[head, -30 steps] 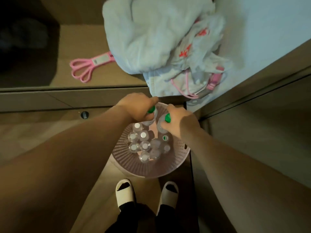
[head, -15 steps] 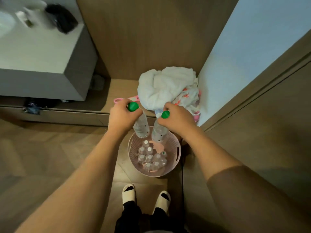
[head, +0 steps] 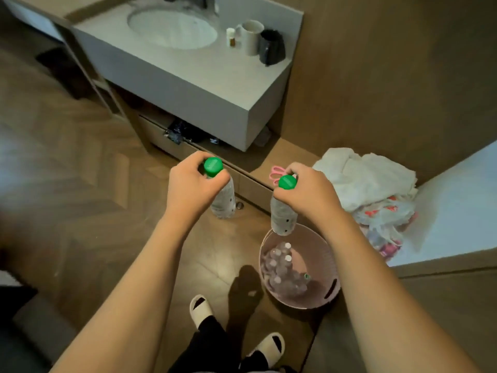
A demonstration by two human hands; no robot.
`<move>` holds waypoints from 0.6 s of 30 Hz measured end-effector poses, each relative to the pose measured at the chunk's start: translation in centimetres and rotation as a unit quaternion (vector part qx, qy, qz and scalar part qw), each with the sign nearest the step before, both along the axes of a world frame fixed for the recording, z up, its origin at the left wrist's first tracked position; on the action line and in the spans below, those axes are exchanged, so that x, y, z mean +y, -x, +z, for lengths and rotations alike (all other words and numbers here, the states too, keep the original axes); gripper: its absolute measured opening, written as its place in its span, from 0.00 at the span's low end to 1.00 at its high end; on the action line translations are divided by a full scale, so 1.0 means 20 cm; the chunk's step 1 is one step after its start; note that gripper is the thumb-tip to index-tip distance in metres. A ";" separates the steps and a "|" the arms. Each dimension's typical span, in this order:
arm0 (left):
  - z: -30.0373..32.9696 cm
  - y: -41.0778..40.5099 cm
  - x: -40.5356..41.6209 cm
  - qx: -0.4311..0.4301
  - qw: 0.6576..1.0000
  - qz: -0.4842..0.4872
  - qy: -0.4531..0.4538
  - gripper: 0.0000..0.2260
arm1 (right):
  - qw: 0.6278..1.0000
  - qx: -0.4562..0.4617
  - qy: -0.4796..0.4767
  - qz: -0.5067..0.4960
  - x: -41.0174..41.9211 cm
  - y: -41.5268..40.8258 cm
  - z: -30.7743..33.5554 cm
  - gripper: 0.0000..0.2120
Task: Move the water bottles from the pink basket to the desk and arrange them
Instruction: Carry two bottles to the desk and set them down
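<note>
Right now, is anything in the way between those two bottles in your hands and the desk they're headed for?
That can't be judged: no desk shows here. The left hand grips one green-capped bottle, the right hand another bottle, both lifted clear of the pink basket. The sink counter stands ahead, bare floor between.

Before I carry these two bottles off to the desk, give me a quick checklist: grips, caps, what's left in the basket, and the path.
1. Left hand grip on the left bottle, near the neck: ok.
2. Right hand grip on the right bottle, near the neck: ok.
3. Green caps on both, left cap and right cap: ok.
4. Both bottles lifted above the basket: ok.
5. Basket emptied: not ok, more bottles stand inside.
6. Desk and the route to it: cannot tell, no desk in view, only a sink counter.
</note>
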State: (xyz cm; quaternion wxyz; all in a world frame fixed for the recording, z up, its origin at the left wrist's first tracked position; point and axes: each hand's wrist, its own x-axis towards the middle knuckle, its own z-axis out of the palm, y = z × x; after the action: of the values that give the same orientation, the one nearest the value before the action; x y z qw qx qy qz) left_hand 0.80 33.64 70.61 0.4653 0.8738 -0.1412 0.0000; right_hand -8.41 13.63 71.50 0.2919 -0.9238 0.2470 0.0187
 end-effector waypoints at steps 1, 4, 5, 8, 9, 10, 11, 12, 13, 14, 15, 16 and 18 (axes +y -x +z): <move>0.00 -0.04 0.09 -0.002 1.000 0.018 0.002 0.09 | 1.000 0.002 0.001 0.020 0.07 -0.08 0.01 0.12; 0.01 -0.15 0.35 -0.008 0.997 0.069 0.014 0.08 | 0.997 -0.007 0.007 0.075 0.30 -0.32 0.03 0.12; 0.00 -0.19 0.43 -0.011 0.996 0.084 0.017 0.08 | 0.996 -0.011 0.007 0.092 0.38 -0.39 0.03 0.12; 0.00 -0.27 0.67 -0.021 0.992 0.123 0.014 0.07 | 0.990 -0.020 -0.010 0.140 0.62 -0.61 0.05 0.11; 0.00 -0.30 0.74 -0.023 0.991 0.134 0.011 0.07 | 0.987 -0.028 -0.011 0.155 0.71 -0.68 0.06 0.11; 0.01 -0.33 0.81 -0.023 0.989 0.148 0.009 0.07 | 0.985 -0.037 -0.010 0.171 0.78 -0.74 0.06 0.11; 0.01 -0.35 0.89 -0.022 0.986 0.164 0.007 0.07 | 0.981 -0.042 -0.011 0.187 0.86 -0.81 0.07 0.11; 0.02 -0.38 0.95 -0.022 0.983 0.182 0.006 0.07 | 0.978 -0.044 -0.013 0.205 0.94 -0.86 0.08 0.12; 0.02 -0.40 1.02 -0.023 0.980 0.199 0.005 0.07 | 0.974 -0.047 -0.015 0.222 1.01 -0.92 0.09 0.12; 0.03 -0.42 1.08 -0.025 0.976 0.218 0.003 0.07 | 0.969 -0.051 -0.018 0.239 1.08 -0.97 0.10 0.12; 0.04 -0.44 1.14 -0.027 0.971 0.236 0.003 0.07 | 0.965 -0.055 -0.020 0.256 1.15 -1.02 0.11 0.12; 0.05 -0.46 1.20 -0.029 0.966 0.255 0.004 0.07 | 0.960 -0.061 -0.021 0.272 1.21 -1.07 0.13 0.13; 0.06 -0.50 1.31 -0.033 0.956 0.291 0.008 0.07 | 0.951 -0.067 -0.018 0.300 1.31 -1.17 0.14 0.12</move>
State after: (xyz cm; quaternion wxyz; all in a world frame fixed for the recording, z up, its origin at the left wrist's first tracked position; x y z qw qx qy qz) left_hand 10.84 59.76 71.79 0.4473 0.8728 0.1039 0.1656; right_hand 14.89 39.92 74.39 0.3055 -0.9489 -0.0624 0.0480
